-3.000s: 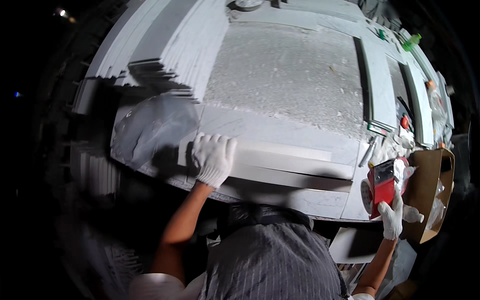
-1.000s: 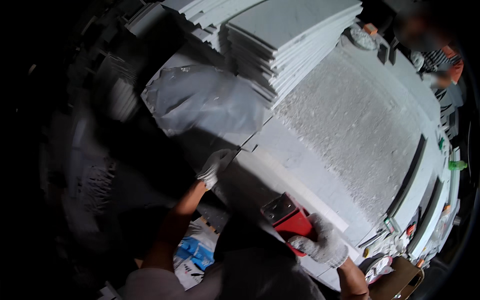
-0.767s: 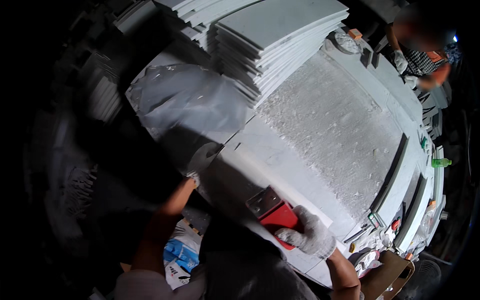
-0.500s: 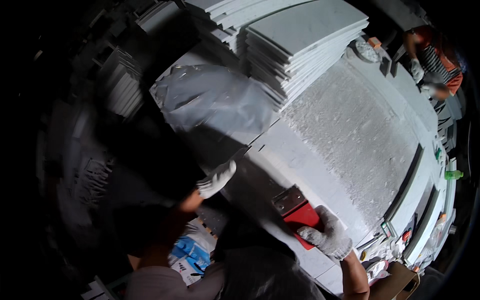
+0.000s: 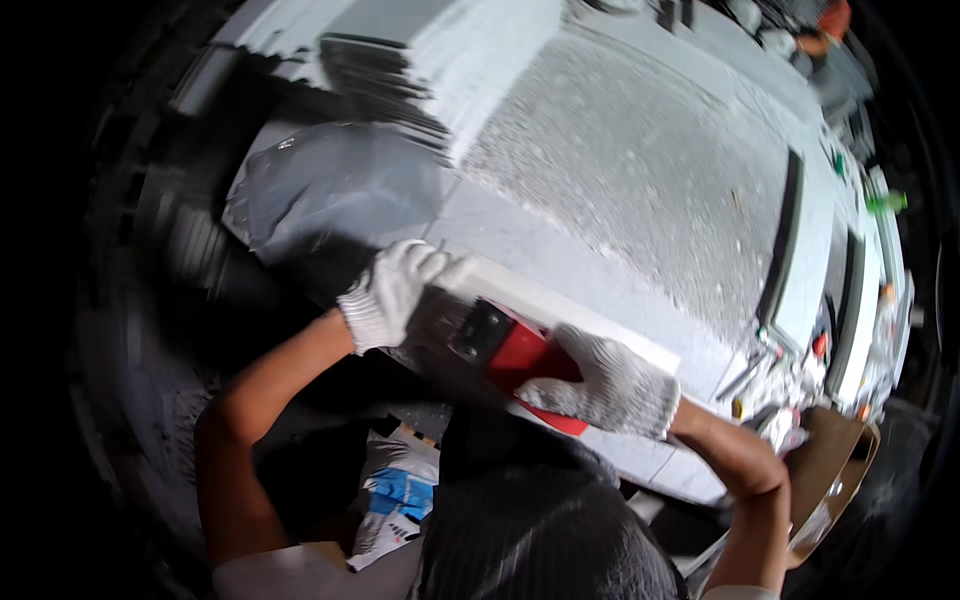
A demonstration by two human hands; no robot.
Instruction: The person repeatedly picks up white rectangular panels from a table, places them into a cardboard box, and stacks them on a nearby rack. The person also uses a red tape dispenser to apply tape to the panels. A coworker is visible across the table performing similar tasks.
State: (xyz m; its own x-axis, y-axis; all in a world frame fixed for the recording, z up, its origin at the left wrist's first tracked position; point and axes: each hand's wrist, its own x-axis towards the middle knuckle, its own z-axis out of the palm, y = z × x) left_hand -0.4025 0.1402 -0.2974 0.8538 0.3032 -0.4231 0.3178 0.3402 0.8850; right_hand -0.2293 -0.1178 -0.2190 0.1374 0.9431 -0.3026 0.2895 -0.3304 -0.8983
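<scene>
Your right hand (image 5: 600,385) grips a red tool (image 5: 515,352) against the white slab (image 5: 560,300) at the bench's near edge; your left hand (image 5: 392,290) presses the slab's end. Beside it, a grey plastic bag (image 5: 340,190) lies shut, contents hidden.

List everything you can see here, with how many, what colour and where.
Tool: one, red and black, on the white strip, under the right hand.
Strip: one, white, long, along the near bench edge.
Bench: one, grey, dusty with crumbs, centre.
Slabs: one stack, white, upper left on the bench.
Plastic sheet: one, grey, left of the strip.
Bottle: one, green, far right.
Bags: a few, blue and white, on the floor below.
Cardboard box: one, brown, lower right.
Other person: one, top right, blurred.
Left hand: white glove, on the strip's end.
Right hand: white glove, gripping the tool.
</scene>
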